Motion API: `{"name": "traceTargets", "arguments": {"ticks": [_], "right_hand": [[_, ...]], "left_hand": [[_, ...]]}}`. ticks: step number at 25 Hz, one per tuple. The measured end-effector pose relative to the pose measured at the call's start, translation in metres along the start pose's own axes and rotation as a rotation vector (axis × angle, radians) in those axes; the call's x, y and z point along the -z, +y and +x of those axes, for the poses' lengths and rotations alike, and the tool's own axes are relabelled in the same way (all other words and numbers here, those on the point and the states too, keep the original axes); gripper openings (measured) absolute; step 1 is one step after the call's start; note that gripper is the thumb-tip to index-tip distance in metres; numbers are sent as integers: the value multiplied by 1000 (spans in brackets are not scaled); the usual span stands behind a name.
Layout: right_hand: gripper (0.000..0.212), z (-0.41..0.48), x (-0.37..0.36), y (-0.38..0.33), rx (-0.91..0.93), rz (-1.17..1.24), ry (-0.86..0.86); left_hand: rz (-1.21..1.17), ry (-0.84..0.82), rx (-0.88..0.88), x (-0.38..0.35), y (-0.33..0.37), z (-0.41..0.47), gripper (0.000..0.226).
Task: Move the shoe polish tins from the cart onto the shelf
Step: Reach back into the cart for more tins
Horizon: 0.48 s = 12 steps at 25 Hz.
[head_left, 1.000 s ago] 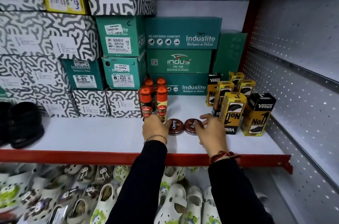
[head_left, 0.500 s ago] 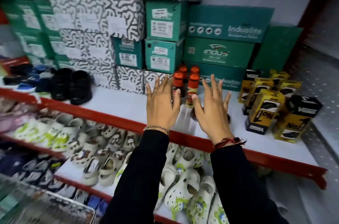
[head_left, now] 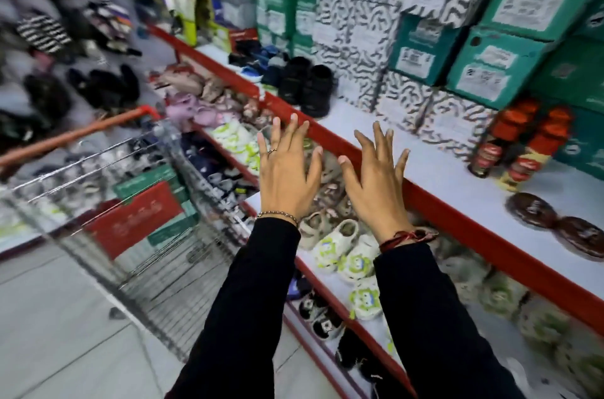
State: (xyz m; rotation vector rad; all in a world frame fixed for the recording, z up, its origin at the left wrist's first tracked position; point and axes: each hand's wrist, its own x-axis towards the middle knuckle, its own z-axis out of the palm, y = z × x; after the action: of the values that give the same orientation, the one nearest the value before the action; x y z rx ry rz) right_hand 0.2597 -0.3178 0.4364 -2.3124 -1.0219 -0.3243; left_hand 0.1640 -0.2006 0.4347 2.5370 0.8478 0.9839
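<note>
Two dark brown round shoe polish tins lie side by side on the white shelf (head_left: pixel 434 166) at the right: one tin (head_left: pixel 530 209) and a second tin (head_left: pixel 581 237) just right of it. My left hand (head_left: pixel 286 179) and my right hand (head_left: pixel 376 184) hover in front of the shelf's red edge, fingers spread, holding nothing. Both are well left of the tins. The wire cart (head_left: pixel 137 212) with an orange handle stands at the left, below my hands. What lies in it is blurred; red and green boxes show through the wires.
Polish bottles with red caps (head_left: pixel 519 143) stand behind the tins. Green and black-and-white patterned shoe boxes (head_left: pixel 359 16) are stacked along the shelf's back, black shoes (head_left: pixel 305 81) beside them. Small sandals (head_left: pixel 343 241) fill the lower shelf. Grey floor at lower left.
My hands let go of the two tins, lifted off the shelf and opened. The view has swung left, so the cart came into sight and the tins moved to the right edge.
</note>
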Motion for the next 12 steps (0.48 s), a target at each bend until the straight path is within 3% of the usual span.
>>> {"name": "traceTargets", "arguments": {"ticks": [6,8,12], "right_hand": [[55,-21,-114,-67,129,105,-303],[54,-36,-189,-98,147,188,-557],[54,-73,-254,-92,-5,211,-856]], "left_hand": [[24,-47,360,19,-128,-50,60],[-36,-73,647,10,-203,-79,60],[-276,-118,1057,-18,-254,-128,48]]}}
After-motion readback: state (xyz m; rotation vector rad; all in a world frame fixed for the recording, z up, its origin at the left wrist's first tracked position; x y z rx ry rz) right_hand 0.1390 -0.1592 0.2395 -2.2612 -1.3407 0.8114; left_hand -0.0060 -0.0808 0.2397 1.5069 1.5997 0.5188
